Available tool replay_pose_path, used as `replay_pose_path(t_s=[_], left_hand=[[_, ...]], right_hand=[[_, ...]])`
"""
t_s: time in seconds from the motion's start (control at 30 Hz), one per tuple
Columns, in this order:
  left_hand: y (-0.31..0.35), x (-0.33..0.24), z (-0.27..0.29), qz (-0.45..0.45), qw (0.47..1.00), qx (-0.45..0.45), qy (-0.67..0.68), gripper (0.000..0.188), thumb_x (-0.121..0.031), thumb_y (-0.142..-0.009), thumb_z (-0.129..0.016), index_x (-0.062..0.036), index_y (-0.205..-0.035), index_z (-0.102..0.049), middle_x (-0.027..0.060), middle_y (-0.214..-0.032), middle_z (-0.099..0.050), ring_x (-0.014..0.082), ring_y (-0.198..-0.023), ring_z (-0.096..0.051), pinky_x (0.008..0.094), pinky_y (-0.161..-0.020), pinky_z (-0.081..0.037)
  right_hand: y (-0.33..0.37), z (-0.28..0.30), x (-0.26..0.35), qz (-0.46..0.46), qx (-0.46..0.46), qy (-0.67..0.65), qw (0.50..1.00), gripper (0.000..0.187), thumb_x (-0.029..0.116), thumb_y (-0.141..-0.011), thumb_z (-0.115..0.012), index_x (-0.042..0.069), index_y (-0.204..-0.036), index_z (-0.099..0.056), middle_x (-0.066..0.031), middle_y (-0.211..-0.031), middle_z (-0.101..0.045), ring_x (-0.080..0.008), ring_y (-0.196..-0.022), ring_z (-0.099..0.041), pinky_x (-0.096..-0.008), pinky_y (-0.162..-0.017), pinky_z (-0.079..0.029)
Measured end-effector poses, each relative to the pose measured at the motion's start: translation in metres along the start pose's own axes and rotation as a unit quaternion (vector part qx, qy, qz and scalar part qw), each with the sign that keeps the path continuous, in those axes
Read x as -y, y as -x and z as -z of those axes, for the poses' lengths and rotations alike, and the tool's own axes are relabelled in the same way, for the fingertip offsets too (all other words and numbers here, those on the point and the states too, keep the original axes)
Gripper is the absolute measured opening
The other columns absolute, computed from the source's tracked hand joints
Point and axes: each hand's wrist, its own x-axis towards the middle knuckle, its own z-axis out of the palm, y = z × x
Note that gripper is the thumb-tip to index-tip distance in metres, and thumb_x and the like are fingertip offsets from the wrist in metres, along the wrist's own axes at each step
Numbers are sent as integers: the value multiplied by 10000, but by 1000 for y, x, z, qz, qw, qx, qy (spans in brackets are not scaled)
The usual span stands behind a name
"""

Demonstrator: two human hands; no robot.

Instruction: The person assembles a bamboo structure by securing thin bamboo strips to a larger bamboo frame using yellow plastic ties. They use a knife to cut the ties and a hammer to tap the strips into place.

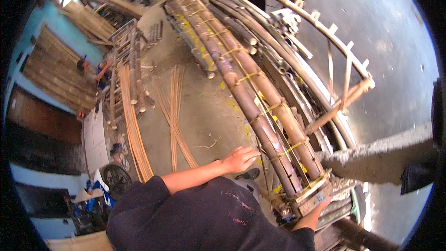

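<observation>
1. Two bamboo poles [264, 88], centre to lower right, already carry yellow ties [245, 78] along their length.
2. Left hand [240, 159]: loosely extended, apparently empty, near them; right hand [321, 206]: at the end block [308, 204], grip unclear.
3. What remains, I cannot tell.

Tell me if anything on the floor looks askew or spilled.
The crossed slats lie askew on the floor, unlike the aligned bundle to their left. Yellow patches dot the floor beside the poles; whether spilled, I can't tell.
</observation>
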Motion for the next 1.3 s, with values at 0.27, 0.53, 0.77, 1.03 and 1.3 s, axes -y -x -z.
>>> replay_pose_path(t_s=[0.27,0.53,0.77,1.03,1.3], left_hand=[[109,75,39,201,978,9,50,328,-226,-980,-564,-76,-1266,-623,190,-1119,-628,424,-1033,-616,511,-905,-494],[257,174,11,428,902,33,48,378,-296,-965,-578,-70,-1267,-619,246,-1203,-635,445,-1116,-610,519,-982,-478],[343,298,-35,657,732,-82,161,418,-295,-952,-578,-83,-1311,-603,203,-1291,-640,375,-1213,-600,481,-1008,-485],[462,524,-164,746,612,-248,84,246,-224,-900,-617,-62,-1080,-659,248,-948,-694,468,-890,-662,538,-798,-536],[523,725,-289,795,577,-184,25,309,-200,-939,-587,-38,-1197,-640,211,-1137,-673,378,-1088,-650,492,-928,-524]], right_hand=[[-42,111,-24,33,-263,193,945,651,621,-903,-567,119,-1315,-613,-225,-1206,-678,-481,-1085,-641,-558,-873,-534],[278,261,369,408,-372,-187,812,393,258,-1018,-552,-98,-1143,-658,-277,-1119,-666,-375,-978,-648,-473,-877,-516],[477,-5,406,642,300,-37,705,415,162,-897,-676,24,-1272,-563,-238,-1227,-548,-402,-1123,-527,-503,-960,-435],[590,-242,315,612,425,348,569,557,362,-886,-683,160,-1385,-540,-228,-1341,-496,-439,-1208,-476,-617,-1018,-375],[589,-282,374,641,442,377,502,558,379,-882,-662,105,-1356,-552,-248,-1322,-478,-451,-1221,-433,-611,-1049,-320]])
